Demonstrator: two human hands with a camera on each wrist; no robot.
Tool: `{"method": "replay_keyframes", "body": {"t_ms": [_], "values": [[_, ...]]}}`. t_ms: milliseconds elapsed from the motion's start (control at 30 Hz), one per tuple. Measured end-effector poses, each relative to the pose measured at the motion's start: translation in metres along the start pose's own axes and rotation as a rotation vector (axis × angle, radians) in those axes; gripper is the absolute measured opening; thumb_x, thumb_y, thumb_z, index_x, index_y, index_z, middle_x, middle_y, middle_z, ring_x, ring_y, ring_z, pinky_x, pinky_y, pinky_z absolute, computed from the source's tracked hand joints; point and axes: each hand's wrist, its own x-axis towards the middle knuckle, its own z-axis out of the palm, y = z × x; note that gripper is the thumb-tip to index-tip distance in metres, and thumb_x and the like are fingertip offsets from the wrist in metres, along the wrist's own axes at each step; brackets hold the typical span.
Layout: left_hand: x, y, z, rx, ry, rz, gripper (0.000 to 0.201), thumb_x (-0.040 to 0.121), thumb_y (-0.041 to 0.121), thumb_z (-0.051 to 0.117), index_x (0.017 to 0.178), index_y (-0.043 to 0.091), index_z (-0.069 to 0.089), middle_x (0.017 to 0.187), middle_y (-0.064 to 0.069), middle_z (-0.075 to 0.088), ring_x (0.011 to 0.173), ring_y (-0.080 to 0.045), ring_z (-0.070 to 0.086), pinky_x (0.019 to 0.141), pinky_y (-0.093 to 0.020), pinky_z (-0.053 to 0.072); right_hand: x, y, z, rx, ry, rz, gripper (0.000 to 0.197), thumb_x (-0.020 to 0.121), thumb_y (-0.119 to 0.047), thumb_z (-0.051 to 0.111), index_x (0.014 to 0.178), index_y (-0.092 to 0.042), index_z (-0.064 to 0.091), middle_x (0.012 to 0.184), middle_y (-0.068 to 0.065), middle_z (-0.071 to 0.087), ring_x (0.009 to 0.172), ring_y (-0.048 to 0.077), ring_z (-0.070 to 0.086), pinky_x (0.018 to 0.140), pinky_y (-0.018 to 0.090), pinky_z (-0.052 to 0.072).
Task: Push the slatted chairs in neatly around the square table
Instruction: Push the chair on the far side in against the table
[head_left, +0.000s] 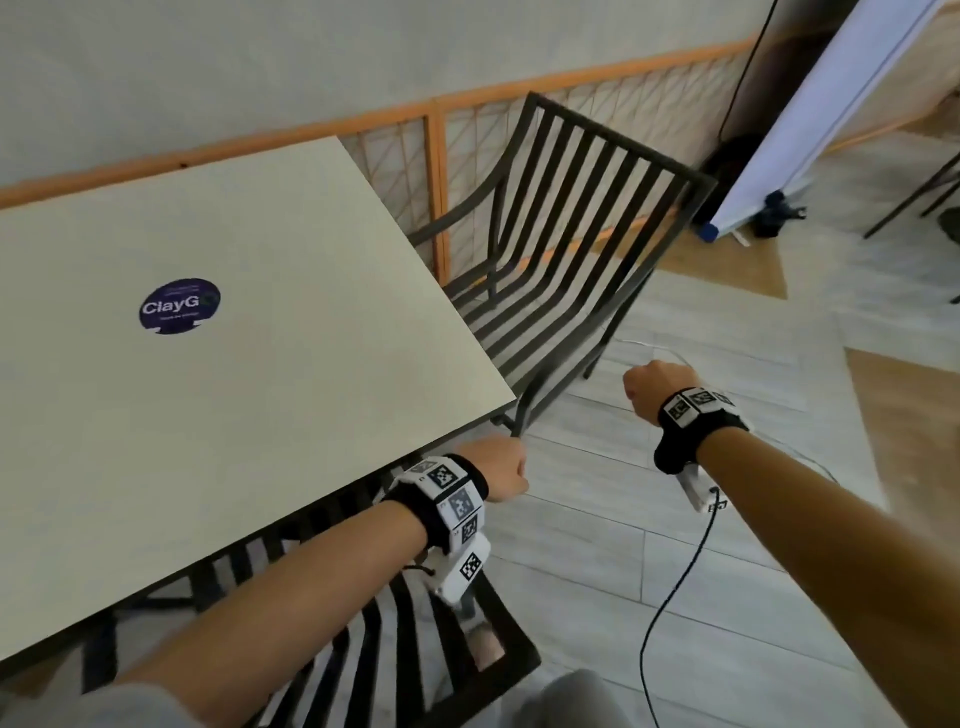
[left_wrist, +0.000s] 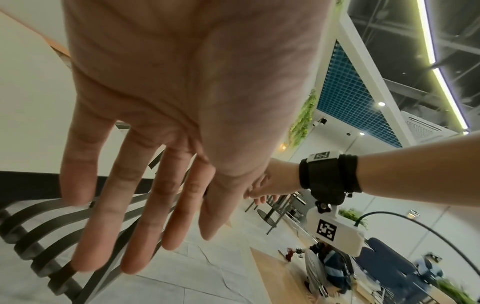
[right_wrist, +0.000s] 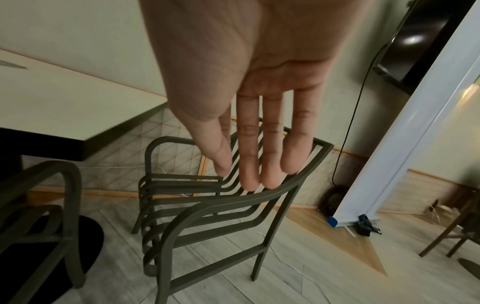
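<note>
A square cream table (head_left: 260, 234) carries a round blue sticker. One dark slatted chair (head_left: 561, 218) stands at its right side, turned at an angle, with its seat only partly under the top; the right wrist view shows the same chair (right_wrist: 221, 205) whole. A second slatted chair (head_left: 467, 649) sits at the near side, its seat under the table edge. My left hand (head_left: 501, 467) hovers by the near right table corner, fingers straight and holding nothing (left_wrist: 145, 236). Over the floor right of the angled chair is my right hand (head_left: 654, 384), flat and empty (right_wrist: 254, 164).
A wood-framed lattice panel (head_left: 441, 156) lines the wall behind the angled chair. A white roll-up banner (head_left: 831, 104) stands at the back right, with another chair's legs (head_left: 914, 197) beyond it. A black cable (head_left: 675, 571) hangs from my right wrist, and a thin white cord lies on the tiles.
</note>
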Motion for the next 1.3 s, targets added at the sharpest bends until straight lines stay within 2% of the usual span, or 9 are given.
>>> {"method": "replay_keyframes", "body": {"t_ms": [300, 433, 600, 733, 833, 933, 1033, 1166, 1300], "values": [[0.113, 0.036, 0.003, -0.171, -0.027, -0.124, 0.02, 0.09, 0.025, 0.057, 0.101, 0.012, 0.066, 0.11, -0.01, 0.07, 0.099, -0.029, 0.065, 0.089, -0.037, 0.053, 0.155, 0.069, 0.022, -0.046, -0.024, -0.107, 0.026, 0.089, -0.004, 0.046, 0.11, -0.01, 0.059, 0.105, 0.013, 0.066, 0.081, 0.031, 0.062, 0.061, 0.032, 0.046], [0.198, 0.054, -0.002, -0.185, -0.012, -0.207, 0.032, 0.093, 0.027, 0.054, 0.118, 0.008, 0.057, 0.129, -0.015, 0.056, 0.117, -0.032, 0.055, 0.099, -0.045, 0.047, 0.245, 0.099, 0.05, 0.002, 0.03, -0.165, 0.042, 0.086, -0.004, 0.05, 0.127, -0.014, 0.048, 0.124, 0.015, 0.054, 0.114, 0.034, 0.052, 0.084, 0.044, 0.053], [0.311, 0.054, -0.001, -0.106, 0.215, -0.39, 0.056, 0.091, 0.028, 0.06, 0.141, 0.017, 0.038, 0.158, -0.016, 0.015, 0.143, -0.034, 0.021, 0.109, -0.052, 0.035, 0.318, 0.118, 0.087, -0.071, 0.044, -0.223, 0.068, 0.082, -0.005, 0.057, 0.141, -0.027, 0.03, 0.151, 0.014, 0.025, 0.137, 0.036, 0.026, 0.107, 0.055, 0.034], [0.361, 0.037, 0.007, 0.013, 0.212, -0.484, 0.048, 0.091, 0.025, 0.06, 0.137, 0.017, 0.048, 0.162, -0.014, 0.007, 0.148, -0.034, 0.009, 0.115, -0.055, 0.022, 0.358, 0.126, 0.105, -0.128, 0.048, -0.273, 0.073, 0.084, -0.017, 0.062, 0.143, -0.035, 0.023, 0.157, 0.007, 0.015, 0.144, 0.033, 0.01, 0.113, 0.059, 0.019], [0.379, 0.025, 0.011, 0.015, 0.182, -0.469, 0.036, 0.092, 0.012, 0.057, 0.128, 0.012, 0.058, 0.155, -0.015, 0.027, 0.141, -0.034, 0.029, 0.112, -0.053, 0.031, 0.385, 0.137, 0.11, -0.199, 0.026, -0.249, 0.072, 0.086, -0.026, 0.06, 0.144, -0.037, 0.019, 0.158, 0.004, 0.014, 0.145, 0.03, 0.004, 0.116, 0.058, 0.011], [0.382, 0.016, 0.005, 0.034, 0.309, -0.435, 0.016, 0.081, 0.005, 0.071, 0.096, 0.009, 0.073, 0.121, -0.015, 0.062, 0.105, -0.03, 0.064, 0.085, -0.042, 0.053, 0.401, 0.144, 0.11, -0.236, 0.068, -0.218, 0.062, 0.088, -0.032, 0.057, 0.141, -0.035, 0.025, 0.154, 0.006, 0.025, 0.144, 0.03, 0.011, 0.117, 0.056, 0.008], [0.378, 0.008, 0.009, 0.026, 0.246, -0.411, 0.024, 0.091, -0.005, 0.048, 0.106, 0.0, 0.066, 0.123, -0.019, 0.057, 0.111, -0.037, 0.057, 0.09, -0.047, 0.049, 0.405, 0.145, 0.109, -0.257, 0.122, -0.287, 0.051, 0.089, -0.031, 0.055, 0.135, -0.036, 0.035, 0.142, 0.006, 0.044, 0.137, 0.031, 0.03, 0.117, 0.057, 0.012], [0.355, -0.014, 0.006, 0.063, 0.268, -0.583, 0.021, 0.092, 0.0, 0.054, 0.105, 0.009, 0.068, 0.117, -0.01, 0.06, 0.111, -0.029, 0.059, 0.095, -0.046, 0.05, 0.392, 0.125, 0.103, -0.257, 0.109, -0.454, 0.047, 0.088, -0.028, 0.057, 0.131, -0.035, 0.04, 0.126, 0.007, 0.056, 0.123, 0.033, 0.045, 0.115, 0.053, 0.02], [0.335, -0.03, -0.005, 0.013, 0.119, -0.742, 0.035, 0.092, -0.001, 0.051, 0.123, 0.01, 0.059, 0.133, -0.016, 0.052, 0.132, -0.039, 0.04, 0.114, -0.066, 0.02, 0.355, 0.092, 0.115, -0.126, 0.189, -0.539, 0.035, 0.083, -0.024, 0.061, 0.117, -0.029, 0.052, 0.102, 0.012, 0.063, 0.1, 0.037, 0.054, 0.099, 0.054, 0.041]]}}
